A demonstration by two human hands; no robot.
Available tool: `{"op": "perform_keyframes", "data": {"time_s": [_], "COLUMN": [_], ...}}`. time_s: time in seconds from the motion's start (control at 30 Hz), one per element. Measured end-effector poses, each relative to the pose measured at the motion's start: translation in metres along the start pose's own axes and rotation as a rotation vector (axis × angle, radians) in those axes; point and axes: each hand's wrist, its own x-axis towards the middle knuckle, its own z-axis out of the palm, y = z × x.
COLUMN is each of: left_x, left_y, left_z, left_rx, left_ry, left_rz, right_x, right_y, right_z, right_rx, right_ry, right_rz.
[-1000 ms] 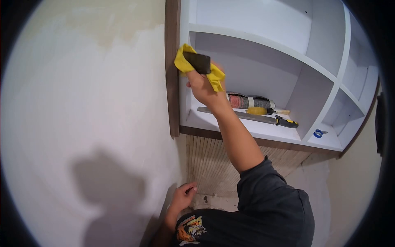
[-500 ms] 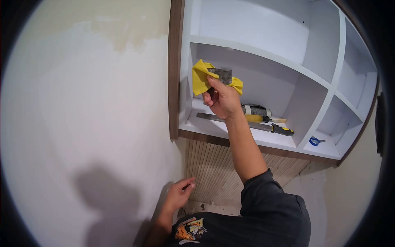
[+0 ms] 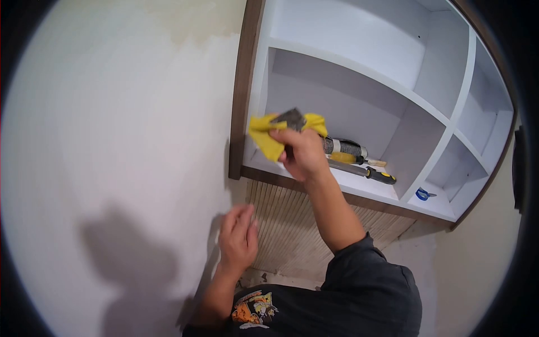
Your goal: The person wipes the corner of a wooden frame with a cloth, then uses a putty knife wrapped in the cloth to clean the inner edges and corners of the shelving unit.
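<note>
My right hand is closed around a crumpled yellow cloth and a dark grey, worn-looking flat piece, in front of a lower compartment of the wall shelf. The cloth sticks out on both sides of the flat piece, whose lower part is hidden by the fingers. Lower and to the left, beside the wall, my left hand is empty, its fingers loosely bent and apart. A file with a black and yellow handle lies in the compartment behind my right hand, partly covered by it.
Behind the file lie a grey roll-shaped bundle and a tool with a yellow handle. Blue-handled scissors rest in the compartment to the right. Ribbed panelling runs below the shelf; a patchy painted wall stands at left.
My right hand has come down slightly with the cloth and flat piece, which now look tilted and blurred. My left hand has risen, its fingers pointing more upward. The view has shifted slightly.
</note>
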Motion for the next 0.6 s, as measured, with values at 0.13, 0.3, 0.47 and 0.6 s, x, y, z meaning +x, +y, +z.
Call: {"op": "perform_keyframes", "data": {"time_s": [0.13, 0.3, 0.47, 0.6], "left_x": [0.056, 0.058, 0.042, 0.05], "left_y": [0.031, 0.019, 0.009, 0.02], "left_z": [-0.011, -0.002, 0.024, 0.046], "left_rx": [0.207, 0.127, -0.421, -0.93], "left_ry": [0.189, -0.045, 0.067, 0.039], "left_rz": [0.32, 0.334, -0.122, -0.493], "right_x": [-0.044, -0.064, -0.092, -0.086], "right_y": [0.023, 0.04, 0.071, 0.087], "right_z": [0.004, -0.029, -0.061, -0.046], "right_rx": [0.057, 0.087, -0.128, 0.075], "right_ry": [-0.013, -0.055, -0.209, -0.321], "right_rz": [0.21, 0.453, 0.075, -0.124]}}
